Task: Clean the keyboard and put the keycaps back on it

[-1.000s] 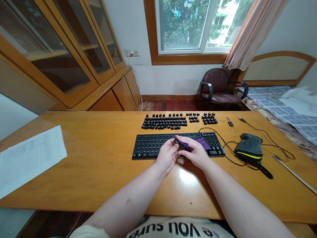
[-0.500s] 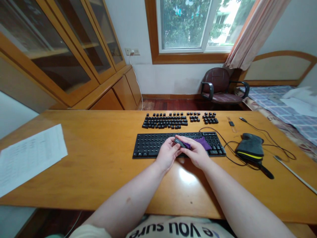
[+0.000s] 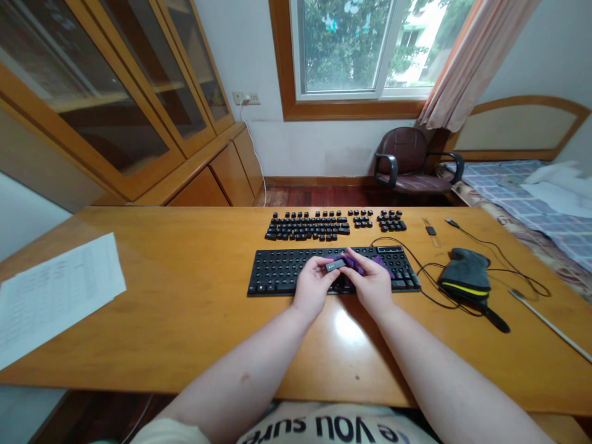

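Note:
Between the thumb and fingers of my left hand (image 3: 314, 285) is a wide dark keycap (image 3: 335, 265) with small light lettering on it. My right hand (image 3: 374, 280) is closed on a purple cloth (image 3: 382, 263), whose bunched part presses against the keycap's right end. Both hands are just above the front half of a black keyboard (image 3: 272, 271), which has bare key posts over most of it. A few keys remain on its right side. Some of the cloth and the keyboard's middle are covered by my hands.
Loose black keycaps (image 3: 305, 227) lie in rows behind the keyboard. To the right are a small black piece (image 3: 431, 230), a USB cable (image 3: 490, 240), a grey brush with yellow trim (image 3: 467, 271) and a thin white stick (image 3: 550, 324). Printed paper (image 3: 60, 296) lies left on the desk (image 3: 194, 296).
The keycap has turned to lie more level, with its lettered face showing more. My right fingers have shifted, and the purple cloth is bunched closer around the keycap.

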A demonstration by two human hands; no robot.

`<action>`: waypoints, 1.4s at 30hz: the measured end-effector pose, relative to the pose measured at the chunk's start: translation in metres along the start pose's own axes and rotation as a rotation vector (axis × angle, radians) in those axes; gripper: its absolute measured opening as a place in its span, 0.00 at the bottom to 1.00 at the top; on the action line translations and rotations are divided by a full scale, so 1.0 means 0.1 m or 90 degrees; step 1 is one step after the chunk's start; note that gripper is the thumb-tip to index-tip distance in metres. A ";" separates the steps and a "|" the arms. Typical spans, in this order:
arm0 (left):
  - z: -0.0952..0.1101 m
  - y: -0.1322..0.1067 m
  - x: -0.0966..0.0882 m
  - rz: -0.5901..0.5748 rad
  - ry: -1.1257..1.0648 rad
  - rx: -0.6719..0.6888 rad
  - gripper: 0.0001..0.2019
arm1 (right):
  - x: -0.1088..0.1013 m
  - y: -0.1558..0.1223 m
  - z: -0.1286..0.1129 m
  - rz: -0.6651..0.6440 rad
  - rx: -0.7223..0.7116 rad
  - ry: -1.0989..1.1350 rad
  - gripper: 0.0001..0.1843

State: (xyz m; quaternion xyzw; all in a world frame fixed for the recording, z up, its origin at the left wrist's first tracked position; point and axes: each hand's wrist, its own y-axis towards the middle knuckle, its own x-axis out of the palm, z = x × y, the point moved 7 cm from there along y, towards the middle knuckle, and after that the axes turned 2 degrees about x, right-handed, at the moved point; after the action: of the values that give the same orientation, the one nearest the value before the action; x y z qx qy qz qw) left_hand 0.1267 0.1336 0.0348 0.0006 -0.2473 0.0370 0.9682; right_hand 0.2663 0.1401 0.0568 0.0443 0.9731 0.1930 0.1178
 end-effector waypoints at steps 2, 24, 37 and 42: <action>0.03 -0.01 -0.01 0.017 0.011 0.018 0.13 | 0.01 -0.02 -0.07 -0.015 -0.050 -0.063 0.23; -0.03 0.02 -0.12 0.039 0.061 0.058 0.14 | -0.02 -0.06 -0.15 0.017 -0.035 -0.015 0.12; 0.04 -0.04 -0.01 -0.035 0.006 0.022 0.15 | 0.09 0.05 0.22 -0.023 0.245 0.269 0.17; 0.01 -0.03 0.00 -0.058 -0.019 0.022 0.14 | 0.08 0.05 0.24 -0.013 0.276 0.320 0.18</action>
State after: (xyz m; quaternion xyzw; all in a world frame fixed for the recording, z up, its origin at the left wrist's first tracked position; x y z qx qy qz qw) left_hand 0.1261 0.1305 0.0360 0.0292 -0.2607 -0.0030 0.9650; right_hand 0.2650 0.1547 0.0360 0.0096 0.9905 -0.0149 -0.1365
